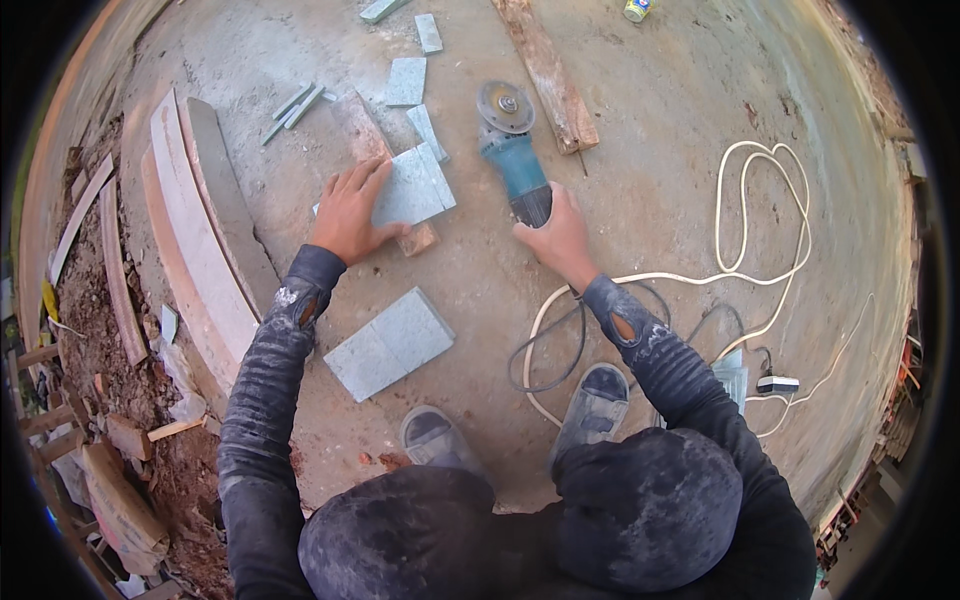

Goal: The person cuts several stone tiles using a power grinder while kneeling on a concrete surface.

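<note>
My right hand (558,232) is wrapped round the black rear end of a blue angle grinder (517,165), whose round disc points away from me at the far end. The grinder lies low over the concrete, just right of a grey-green stone tile (408,190). Spread fingers and thumb of my left hand (352,208) rest at the tile's left edge, with no firm grip showing. A line runs across the tile near its right side. Beneath it lies a reddish wooden board (362,128). Closer to my feet is a stack of similar tiles (390,345).
Cut tile pieces (406,82) and thin strips (292,108) lie beyond the tile. A wooden plank (550,75) is at the far side. A cream cable (720,205) loops at right, near a power socket (778,384). Long curved boards (195,230) lie at left.
</note>
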{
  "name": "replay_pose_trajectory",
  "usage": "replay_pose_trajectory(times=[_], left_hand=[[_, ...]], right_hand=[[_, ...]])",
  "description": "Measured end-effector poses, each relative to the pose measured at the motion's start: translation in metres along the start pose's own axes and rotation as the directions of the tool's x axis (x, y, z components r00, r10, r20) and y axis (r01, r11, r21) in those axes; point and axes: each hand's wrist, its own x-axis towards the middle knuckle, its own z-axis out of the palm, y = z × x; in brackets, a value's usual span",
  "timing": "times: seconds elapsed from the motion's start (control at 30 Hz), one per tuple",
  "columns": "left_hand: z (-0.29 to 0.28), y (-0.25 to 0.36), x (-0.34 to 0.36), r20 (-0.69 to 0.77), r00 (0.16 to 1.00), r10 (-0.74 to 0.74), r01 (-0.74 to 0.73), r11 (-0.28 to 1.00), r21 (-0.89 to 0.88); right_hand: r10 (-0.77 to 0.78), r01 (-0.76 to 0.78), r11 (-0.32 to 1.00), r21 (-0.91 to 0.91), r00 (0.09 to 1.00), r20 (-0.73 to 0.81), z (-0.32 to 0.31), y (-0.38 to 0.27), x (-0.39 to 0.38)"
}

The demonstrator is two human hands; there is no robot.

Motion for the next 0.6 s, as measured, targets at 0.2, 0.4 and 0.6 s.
replay_pose_trajectory(times=[0.2, 0.4, 0.6], left_hand=[[-0.02, -0.019, 0.087, 0.038, 0.999, -0.004, -0.001, 0.993, 0.119], [-0.001, -0.021, 0.146, 0.224, 0.95, 0.217, -0.286, 0.891, 0.353], [0.01, -0.025, 0.17, 0.249, 0.956, 0.154, -0.224, 0.933, 0.283]], right_hand=[[0.005, -0.007, 0.994, 0.112, 1.0, 0.024, -0.007, 0.002, 0.002], [0.015, -0.024, 0.986, 0.164, 0.998, 0.055, -0.014, 0.002, 0.004], [0.079, -0.099, 0.967, 0.236, 0.993, 0.093, -0.018, 0.0, 0.006]])
